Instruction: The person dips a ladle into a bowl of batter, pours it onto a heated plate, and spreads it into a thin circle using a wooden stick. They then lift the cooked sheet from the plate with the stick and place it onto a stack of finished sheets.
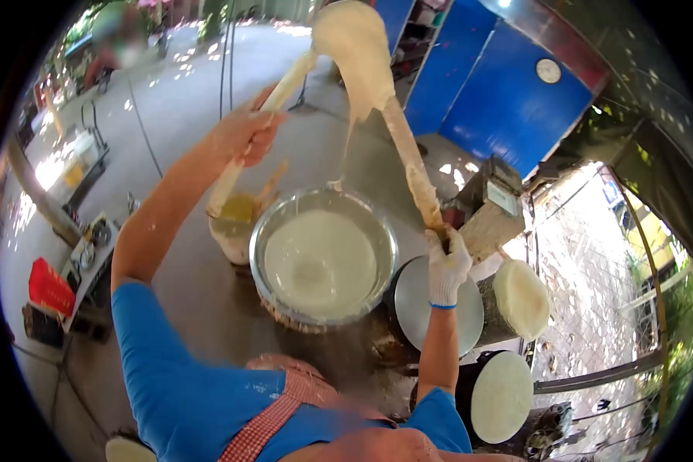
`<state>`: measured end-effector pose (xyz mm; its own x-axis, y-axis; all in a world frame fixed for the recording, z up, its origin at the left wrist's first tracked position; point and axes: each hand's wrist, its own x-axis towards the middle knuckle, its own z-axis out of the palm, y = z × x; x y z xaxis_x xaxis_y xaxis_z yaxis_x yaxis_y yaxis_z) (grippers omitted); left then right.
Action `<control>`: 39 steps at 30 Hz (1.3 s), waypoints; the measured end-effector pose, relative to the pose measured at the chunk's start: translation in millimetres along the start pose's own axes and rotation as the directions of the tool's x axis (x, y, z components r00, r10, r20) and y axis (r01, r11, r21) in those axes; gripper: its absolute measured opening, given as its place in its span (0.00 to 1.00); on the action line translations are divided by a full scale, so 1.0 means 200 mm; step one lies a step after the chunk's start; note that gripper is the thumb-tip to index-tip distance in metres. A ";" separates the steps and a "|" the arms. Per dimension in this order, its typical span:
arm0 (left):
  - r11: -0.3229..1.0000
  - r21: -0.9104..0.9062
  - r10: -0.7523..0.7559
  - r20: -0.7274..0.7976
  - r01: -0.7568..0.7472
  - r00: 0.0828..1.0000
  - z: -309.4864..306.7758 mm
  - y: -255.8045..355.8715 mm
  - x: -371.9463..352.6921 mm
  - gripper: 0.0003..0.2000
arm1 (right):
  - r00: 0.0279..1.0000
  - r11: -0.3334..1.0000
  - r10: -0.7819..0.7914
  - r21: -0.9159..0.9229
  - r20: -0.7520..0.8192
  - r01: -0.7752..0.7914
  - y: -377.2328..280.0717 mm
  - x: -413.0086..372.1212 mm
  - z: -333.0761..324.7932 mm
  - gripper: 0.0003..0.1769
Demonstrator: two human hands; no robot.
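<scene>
My bare left hand (246, 138) is closed around a pale stick (289, 81) that slants up and to the right. My right hand (448, 266), in a white knit glove with a blue cuff, grips the lower end of a second stick (410, 158) coated in dough. A thick mass of sticky cream-coloured dough (352, 38) hangs across the upper ends of both sticks. From it a thin strand stretches down toward the far rim of a large metal bowl (393, 239). Smooth pale batter (319, 262) fills much of the bowl, below and between my hands.
Left of the bowl stands a tub of yellowish liquid (237, 212) with a wooden handle in it. A round grey plate (439, 308) and two pale round-topped drums (522, 300) stand at the right, near a boxy scale (500, 196). A side table (92, 266) holds items beside a red bag (51, 289).
</scene>
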<state>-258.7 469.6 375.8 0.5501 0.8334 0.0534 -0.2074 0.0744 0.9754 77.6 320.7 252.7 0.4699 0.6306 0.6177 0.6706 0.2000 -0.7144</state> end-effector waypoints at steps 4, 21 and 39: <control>0.978 0.146 -0.123 -0.156 0.146 0.980 -0.10 -0.34 0.01 0.21 | 0.872 0.867 0.380 0.210 0.309 -0.452 0.15 -0.32 0.17 0.08; -0.130 -0.561 -0.606 0.697 0.817 0.383 0.18 -1.33 0.09 0.13 | 0.627 0.713 0.701 -0.311 0.340 -0.629 0.41 -1.33 -0.26 0.23; 0.789 0.251 -0.615 0.293 0.561 0.732 1.85 -2.10 0.52 0.31 | 0.729 0.416 0.662 -0.723 -0.175 -0.551 0.67 -1.30 -1.19 0.24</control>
<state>185.4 321.2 50.3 0.7676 0.4039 -0.4976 0.3482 0.3891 0.8529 181.3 4.0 75.1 0.8866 0.4612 0.0353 0.4355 -0.8066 -0.3998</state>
